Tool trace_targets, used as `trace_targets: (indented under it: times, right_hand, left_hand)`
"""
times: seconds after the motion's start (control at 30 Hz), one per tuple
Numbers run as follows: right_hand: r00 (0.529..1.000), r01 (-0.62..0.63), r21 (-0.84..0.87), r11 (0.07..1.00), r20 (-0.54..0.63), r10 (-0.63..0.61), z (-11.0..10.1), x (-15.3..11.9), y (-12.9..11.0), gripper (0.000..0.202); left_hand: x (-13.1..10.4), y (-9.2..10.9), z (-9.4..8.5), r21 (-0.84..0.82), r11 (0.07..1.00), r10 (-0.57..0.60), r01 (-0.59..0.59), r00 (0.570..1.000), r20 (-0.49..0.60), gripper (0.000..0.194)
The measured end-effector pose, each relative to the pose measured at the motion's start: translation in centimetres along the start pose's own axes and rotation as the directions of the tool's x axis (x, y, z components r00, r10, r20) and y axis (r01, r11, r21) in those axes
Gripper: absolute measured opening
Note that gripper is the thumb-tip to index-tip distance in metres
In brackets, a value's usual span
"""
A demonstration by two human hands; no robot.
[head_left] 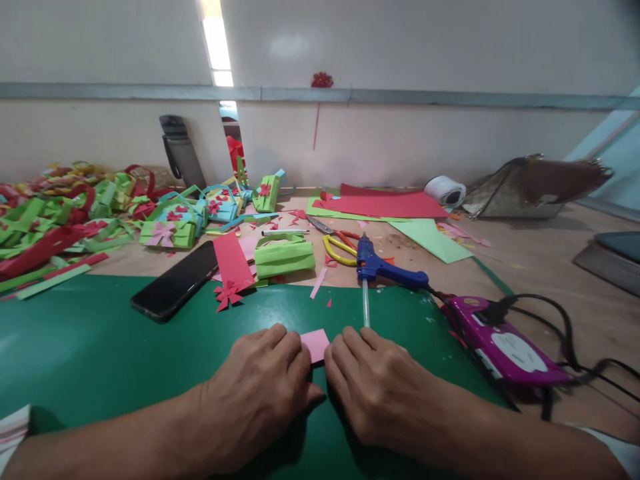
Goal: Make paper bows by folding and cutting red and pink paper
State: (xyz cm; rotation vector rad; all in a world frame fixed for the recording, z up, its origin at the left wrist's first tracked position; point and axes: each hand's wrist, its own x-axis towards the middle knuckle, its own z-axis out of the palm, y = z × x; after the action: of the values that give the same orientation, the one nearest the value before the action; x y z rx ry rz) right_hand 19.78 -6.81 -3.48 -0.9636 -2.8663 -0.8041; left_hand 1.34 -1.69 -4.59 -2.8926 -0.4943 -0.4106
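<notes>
A small pink paper piece is held between my two hands, just above the green mat. My left hand has its fingers curled on the paper's left end, thumb pointing right. My right hand closes its fingers on the right end. Beyond my right hand lies a blue glue gun, its clear glue stick reaching toward my fingers. A green paper bag shape sits ahead, beside a red paper strip and a red paper flower.
A black phone lies at left near piled paper bags. Scissors and red sheets are further back. On the right are a purple power strip with cables and a handbag. A bottle stands behind.
</notes>
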Motion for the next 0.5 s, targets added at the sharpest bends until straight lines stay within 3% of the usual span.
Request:
trace_targets:
  times: [0.13, 0.23, 0.33, 0.4, 0.43, 0.5]
  right_hand:
    - [0.982, -0.106, 0.042, 0.993, -0.154, 0.111, 0.0, -0.2, 0.6, 0.025]
    - [0.928, -0.167, 0.191, 0.967, -0.302, 0.219, -0.4, -0.3, 1.4, 0.023]
    - [0.847, -0.195, 0.474, 0.859, -0.36, 0.391, -0.9, -0.2, 2.2, 0.028]
    - [0.79, -0.269, 0.74, 0.616, -0.197, 0.581, -1.0, 0.0, 2.6, 0.028]
    - [0.761, -0.302, 0.85, 0.432, -0.057, 0.646, -1.0, 0.1, 2.7, 0.028]
    - [0.725, -0.3, 0.954, 0.016, 0.217, 0.653, -0.6, 0.4, 2.8, 0.036]
  left_hand:
    - [0.4, -1.0, -0.8, 0.006, 0.999, 0.054, -0.054, 0.998, -0.025, 0.023]
    - [0.4, -2.2, -1.0, 0.052, 0.998, 0.058, -0.046, 0.96, -0.275, 0.024]
    - [0.4, -3.0, -0.7, -0.005, 0.998, 0.056, -0.064, 0.909, -0.412, 0.016]
    - [0.5, -3.1, -0.6, -0.126, 0.99, 0.001, -0.067, 0.886, -0.464, 0.015]
    - [0.6, -3.1, -0.5, -0.193, 0.979, -0.042, -0.059, 0.876, -0.48, 0.017]
    - [1.0, -2.9, -0.6, -0.327, 0.944, -0.141, -0.032, 0.859, -0.492, 0.019]
